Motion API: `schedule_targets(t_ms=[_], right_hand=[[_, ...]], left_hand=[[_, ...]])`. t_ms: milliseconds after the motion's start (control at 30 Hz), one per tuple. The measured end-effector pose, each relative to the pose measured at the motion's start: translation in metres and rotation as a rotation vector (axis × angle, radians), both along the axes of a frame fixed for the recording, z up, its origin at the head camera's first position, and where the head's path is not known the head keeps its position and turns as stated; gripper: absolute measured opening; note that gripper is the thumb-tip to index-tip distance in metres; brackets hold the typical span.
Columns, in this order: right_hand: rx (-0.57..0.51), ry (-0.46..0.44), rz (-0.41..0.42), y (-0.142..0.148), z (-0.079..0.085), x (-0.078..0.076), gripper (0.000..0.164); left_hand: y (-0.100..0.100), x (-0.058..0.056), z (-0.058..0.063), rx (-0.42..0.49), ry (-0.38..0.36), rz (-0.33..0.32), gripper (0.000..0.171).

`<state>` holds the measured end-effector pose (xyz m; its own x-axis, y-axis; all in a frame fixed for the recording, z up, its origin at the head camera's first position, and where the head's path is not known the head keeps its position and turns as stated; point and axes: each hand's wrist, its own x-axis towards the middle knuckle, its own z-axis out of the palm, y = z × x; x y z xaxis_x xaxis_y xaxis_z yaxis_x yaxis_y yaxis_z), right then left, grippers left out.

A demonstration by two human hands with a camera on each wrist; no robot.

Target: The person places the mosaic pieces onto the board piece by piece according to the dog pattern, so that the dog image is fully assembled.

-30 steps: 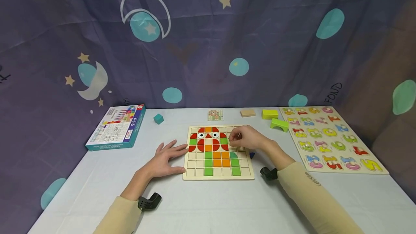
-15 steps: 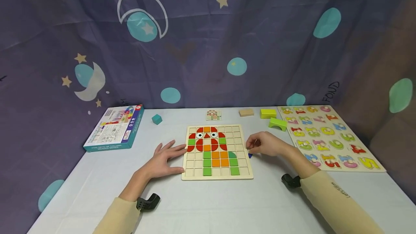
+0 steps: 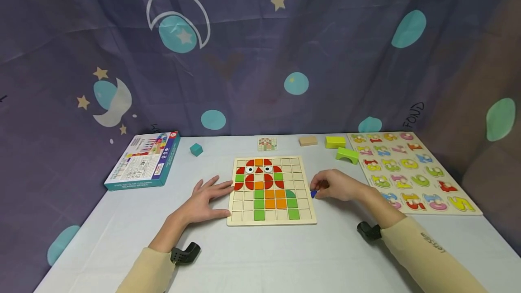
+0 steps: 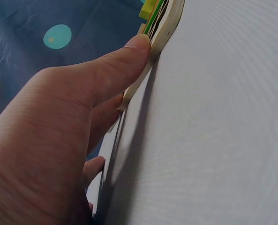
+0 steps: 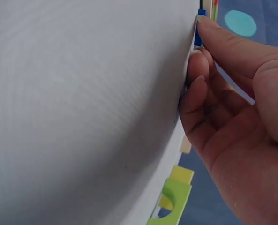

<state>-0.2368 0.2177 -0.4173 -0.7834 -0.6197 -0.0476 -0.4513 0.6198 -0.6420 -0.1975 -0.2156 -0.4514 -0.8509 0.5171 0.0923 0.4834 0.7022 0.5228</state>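
In the head view a wooden grid board lies on the table, with red, orange, green and white-eyed tiles set in a figure on it. My left hand rests at the board's left edge with fingers spread; in the left wrist view its thumb touches the board's side. Just off the board's right edge, my right hand pinches a small blue tile close over the table. The right wrist view shows the thumb against this blue tile, with the other fingers curled beneath.
A small pattern card lies behind the board. Farther right are a plain wooden block, a yellow block, a green arch block and a number puzzle. A teal cube and a flat box lie left.
My right hand has moved right, from over the board to beside its right edge, and taken hold of the blue tile. The left hand has stayed at the board's left edge.
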Motion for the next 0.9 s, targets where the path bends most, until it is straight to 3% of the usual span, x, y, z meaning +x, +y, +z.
schedule_targets(t_ms=[567,900], right_hand=[[0.01,0.025,0.048,0.001,0.0031,0.0051,0.011],[-0.042,0.049,0.004,-0.0078,0.0083,0.0041,0.011]], left_hand=[[-0.0011,-0.0014,-0.0022,-0.004,0.011,0.0,0.075],[-0.0016,-0.0018,-0.0023,0.003,0.011,-0.001,0.075]])
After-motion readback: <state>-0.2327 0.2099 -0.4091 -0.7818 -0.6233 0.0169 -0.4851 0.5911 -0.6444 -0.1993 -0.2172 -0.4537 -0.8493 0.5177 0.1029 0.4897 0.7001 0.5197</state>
